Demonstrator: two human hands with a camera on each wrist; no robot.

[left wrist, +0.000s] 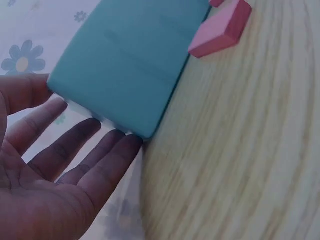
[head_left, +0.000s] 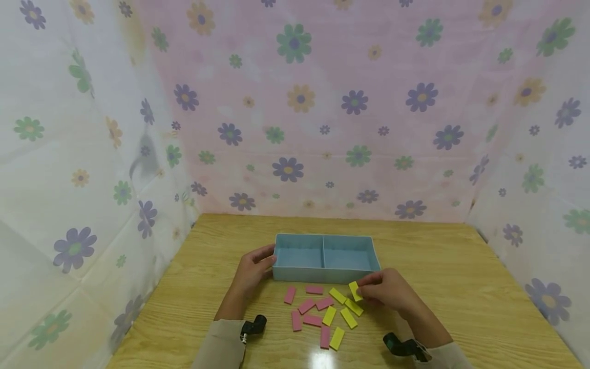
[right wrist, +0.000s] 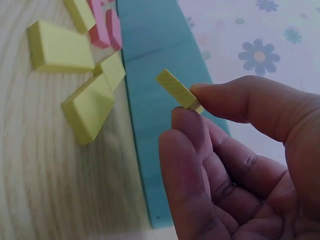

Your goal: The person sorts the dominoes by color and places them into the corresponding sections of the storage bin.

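A light-blue box (head_left: 301, 275) with two compartments, split by a divider, stands on the table. The fingertips of my left hand (head_left: 252, 269) rest against its left end, fingers spread and mostly straight in the left wrist view. Between thumb and fingertips, my right hand (head_left: 384, 289) pinches a yellow block (right wrist: 176, 91), held up just in front of the box's right part. Nearer to me lie several loose yellow blocks (head_left: 348, 318) and several pink blocks (head_left: 312, 320), mixed in a loose cluster, pink mostly to the left. Both compartments show bare floors.
The wooden table (head_left: 428, 261) carries all of this. A flowered cloth (head_left: 322, 128) hangs behind it and along both sides. Dark wrist devices (head_left: 254, 325) sit at both sleeves. A bright light reflection lies near the table's front.
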